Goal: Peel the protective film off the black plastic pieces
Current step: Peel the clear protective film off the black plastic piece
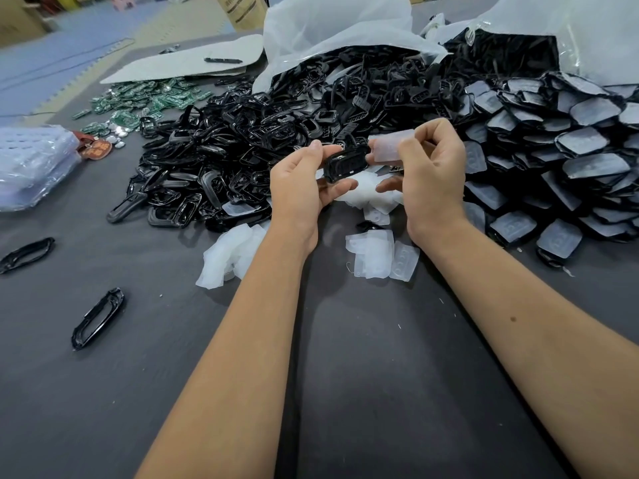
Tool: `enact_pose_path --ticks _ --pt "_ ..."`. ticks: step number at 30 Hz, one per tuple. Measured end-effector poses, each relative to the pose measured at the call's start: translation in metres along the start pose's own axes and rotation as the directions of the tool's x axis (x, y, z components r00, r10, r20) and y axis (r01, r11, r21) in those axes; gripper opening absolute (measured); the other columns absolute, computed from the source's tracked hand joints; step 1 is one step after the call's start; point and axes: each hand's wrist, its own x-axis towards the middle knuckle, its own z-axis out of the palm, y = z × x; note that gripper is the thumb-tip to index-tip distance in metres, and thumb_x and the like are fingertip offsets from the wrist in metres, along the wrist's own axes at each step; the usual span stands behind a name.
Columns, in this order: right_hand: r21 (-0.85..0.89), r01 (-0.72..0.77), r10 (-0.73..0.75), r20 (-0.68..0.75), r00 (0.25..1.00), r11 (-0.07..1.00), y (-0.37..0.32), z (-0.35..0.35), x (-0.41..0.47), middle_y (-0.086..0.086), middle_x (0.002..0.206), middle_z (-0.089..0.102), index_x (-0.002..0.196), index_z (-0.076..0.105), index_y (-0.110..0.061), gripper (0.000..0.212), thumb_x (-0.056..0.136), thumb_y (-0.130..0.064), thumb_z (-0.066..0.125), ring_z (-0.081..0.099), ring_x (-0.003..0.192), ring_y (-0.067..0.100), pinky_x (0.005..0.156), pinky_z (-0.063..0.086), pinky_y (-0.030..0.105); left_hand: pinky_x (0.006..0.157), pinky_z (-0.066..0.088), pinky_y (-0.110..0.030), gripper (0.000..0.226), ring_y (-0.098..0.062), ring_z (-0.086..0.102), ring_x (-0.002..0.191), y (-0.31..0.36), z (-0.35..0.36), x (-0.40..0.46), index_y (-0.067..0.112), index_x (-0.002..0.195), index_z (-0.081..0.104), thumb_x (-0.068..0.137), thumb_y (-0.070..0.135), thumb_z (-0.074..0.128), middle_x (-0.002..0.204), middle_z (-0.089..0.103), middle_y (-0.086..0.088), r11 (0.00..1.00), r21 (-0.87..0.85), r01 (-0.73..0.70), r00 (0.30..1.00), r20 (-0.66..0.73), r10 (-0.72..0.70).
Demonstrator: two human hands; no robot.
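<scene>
My left hand [304, 183] grips a glossy black plastic piece [345, 164] between thumb and fingers above the grey table. My right hand [430, 171] pinches a translucent white film [392, 146] lifted up and to the right of that piece. Whether the film still touches the piece I cannot tell. A pile of film-covered black pieces [560, 160] lies to the right. A heap of bare black frames [221, 160] spreads to the left. Peeled films [380, 257] lie on the table under my hands.
A grey table [311, 375] carries everything. Two loose black frames [98, 318] lie at the left front. Green circuit boards [145, 102] sit at the back left. Clear plastic bags [345, 25] spill black parts at the back. A plastic-wrapped bundle [31, 164] rests at the far left.
</scene>
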Motion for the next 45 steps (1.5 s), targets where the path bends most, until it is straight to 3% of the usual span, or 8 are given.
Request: enact_pose_path --ticks 5,8,12,18,27,33,41,45 --pt "-0.058 0.054 -0.053 0.020 0.998 0.997 0.0045 -0.0005 0.0002 0.007 0.076 0.070 0.093 0.058 -0.011 0.008 0.097 -0.006 0.062 0.062 0.064 0.017 0.052 0.048 0.029 0.064 0.062 -0.028 0.033 -0.026 0.071 0.064 0.0008 -0.0002 -0.0004 0.002 0.095 0.076 0.108 0.023 0.054 0.120 0.072 -0.021 1.000 -0.006 -0.006 1.000 -0.005 0.006" --pt "-0.141 0.070 -0.064 0.042 0.997 0.988 0.0038 0.0002 0.0010 -0.001 0.083 0.069 0.093 0.072 -0.024 0.016 0.098 -0.011 0.064 0.057 0.072 0.013 0.069 0.051 0.034 0.065 0.063 -0.029 0.034 -0.026 0.072 0.065 0.0008 -0.0006 -0.0001 0.004 0.091 0.077 0.108 0.024 0.055 0.118 0.073 -0.022 1.000 -0.005 -0.011 1.000 -0.004 0.011" --pt "-0.117 0.039 -0.025 0.117 0.993 0.992 0.0034 0.0009 0.0008 -0.009 0.075 0.065 0.098 0.076 -0.026 0.023 0.101 -0.008 0.061 0.051 0.060 0.008 0.057 0.045 0.027 0.065 0.063 -0.030 0.034 -0.026 0.072 0.066 -0.0002 -0.0001 0.0012 0.007 0.087 0.078 0.107 0.023 0.056 0.114 0.074 -0.017 1.000 0.008 -0.019 1.000 0.002 0.019" --pt "-0.258 0.097 -0.058 0.153 0.987 0.961 0.0060 0.0024 -0.0017 -0.002 0.077 0.071 0.089 0.078 -0.015 0.003 0.090 -0.013 0.077 0.059 0.063 0.006 0.063 0.048 0.026 0.067 0.062 -0.030 0.035 -0.025 0.074 0.072 -0.0016 -0.0024 0.0008 0.008 0.091 0.080 0.108 0.023 0.053 0.100 0.079 -0.013 0.999 0.041 -0.024 0.998 0.051 0.022" --pt "-0.395 0.174 -0.112 0.176 0.978 0.902 0.0025 0.0052 -0.0039 -0.001 0.081 0.074 0.090 0.076 -0.010 0.005 0.090 -0.014 0.078 0.070 0.074 0.012 0.073 0.058 0.029 0.059 0.058 -0.026 0.035 -0.026 0.070 0.060 -0.0019 -0.0027 0.0005 0.006 0.091 0.081 0.108 0.023 0.054 0.112 0.076 -0.017 0.997 0.070 -0.041 0.998 0.058 0.037" --pt "-0.469 0.207 -0.170 0.120 0.978 0.859 0.0006 0.0056 -0.0057 -0.002 0.072 0.072 0.081 0.071 -0.009 0.018 0.085 -0.021 0.083 0.068 0.066 0.012 0.065 0.053 0.022 0.060 0.058 -0.026 0.035 -0.024 0.069 0.061 -0.0024 -0.0029 -0.0001 0.005 0.094 0.079 0.108 0.021 0.052 0.093 0.078 -0.016 0.996 0.084 -0.042 0.996 0.082 0.035" --pt "-0.513 0.253 -0.217 0.130 0.968 0.820 -0.0011 0.0052 -0.0066 -0.003 0.072 0.071 0.078 0.073 -0.011 0.018 0.084 -0.024 0.083 0.067 0.069 0.015 0.071 0.056 0.038 0.058 0.055 -0.022 0.020 -0.021 0.067 0.058 -0.0023 -0.0022 -0.0010 0.001 0.102 0.078 0.102 0.008 0.059 0.087 0.076 -0.015 0.994 0.101 -0.043 0.995 0.093 0.033" --pt "-0.480 0.244 -0.205 0.132 0.970 0.843 -0.0012 0.0054 -0.0065 -0.003 0.073 0.072 0.078 0.075 -0.011 0.017 0.083 -0.024 0.085 0.066 0.071 0.016 0.072 0.055 0.036 0.058 0.055 -0.022 0.023 -0.021 0.067 0.058 -0.0008 -0.0023 -0.0018 0.002 0.100 0.078 0.103 0.010 0.057 0.086 0.076 -0.013 0.995 0.089 -0.037 0.996 0.084 0.029"
